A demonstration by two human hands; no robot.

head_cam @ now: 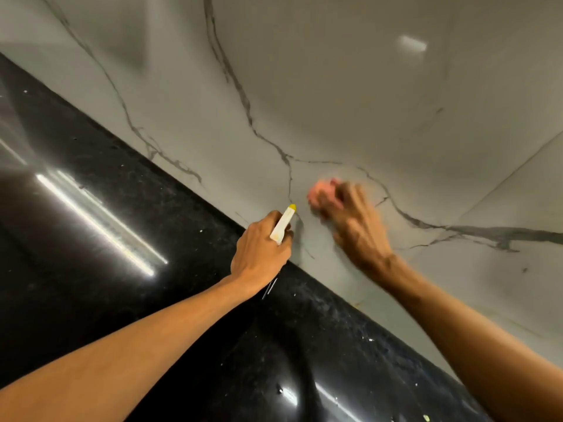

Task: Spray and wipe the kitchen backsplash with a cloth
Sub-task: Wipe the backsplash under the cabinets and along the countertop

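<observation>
One spray bottle (282, 226), contents unseen; pink cloth (322, 194)

Glossy pale marble-look wall (335, 86) with dark grey veins above the right hand's fingers (358, 198), diagonal tile joint (502, 184) to their right, polished black speckled countertop (170, 226) to their left, strip-light reflections (100, 220) across it

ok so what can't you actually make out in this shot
Head view only.
Spray bottle: the left hand covers its body, leaving the white nozzle and yellow tip clear; fill level hidden.
Cloth: pink, motion-blurred, partly under the right hand; shape and grip unreadable.
Backsplash: glare and blur hide any spray or dirt.
Countertop: cut off by the frame edges.
</observation>
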